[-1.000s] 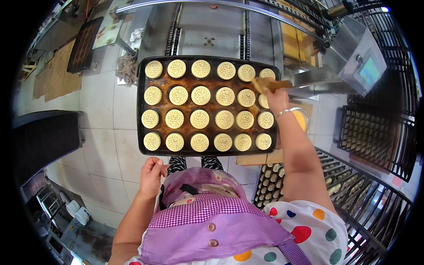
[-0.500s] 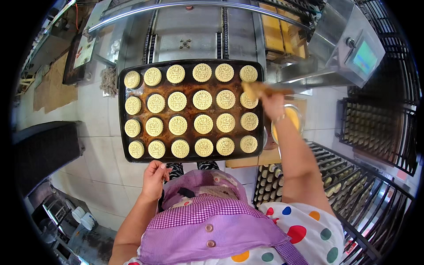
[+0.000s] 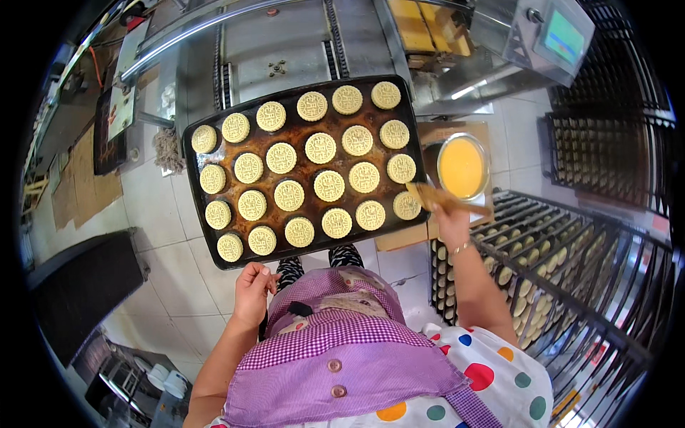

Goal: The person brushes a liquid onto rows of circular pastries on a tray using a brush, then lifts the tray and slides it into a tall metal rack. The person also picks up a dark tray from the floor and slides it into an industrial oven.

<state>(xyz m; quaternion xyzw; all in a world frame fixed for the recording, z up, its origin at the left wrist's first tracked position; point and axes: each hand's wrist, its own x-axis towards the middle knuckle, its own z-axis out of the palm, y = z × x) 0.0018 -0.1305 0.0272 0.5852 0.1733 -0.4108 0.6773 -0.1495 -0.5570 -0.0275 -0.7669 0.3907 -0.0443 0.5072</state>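
Observation:
A dark baking tray (image 3: 305,251) bears rows of round pale pastries (image 3: 328,185) with stamped tops and scalloped edges. Wrapped around a wooden-handled pastry brush (image 3: 423,194), my right hand (image 3: 451,220) is at the tray's lower right. The bristles are over the pastry in the near right corner (image 3: 407,205); whether they touch it is hard to tell. Close by stands a round bowl of yellow-orange liquid (image 3: 460,167). My left hand (image 3: 253,289) is loosely closed just below the tray's near edge, with nothing visible in its fingers.
Beyond the tray lies a metal machine (image 3: 275,46) with chain tracks and a rail; its control screen (image 3: 564,36) is at the upper right. A black rack (image 3: 564,285) loaded with pastry trays stands at my right. Cardboard (image 3: 403,237) lies under the bowl.
My right hand has brought the brush from the tray's far right down to its near right corner. The bowl is now uncovered by my arm. The whole view has tilted; my left hand stays near the edge.

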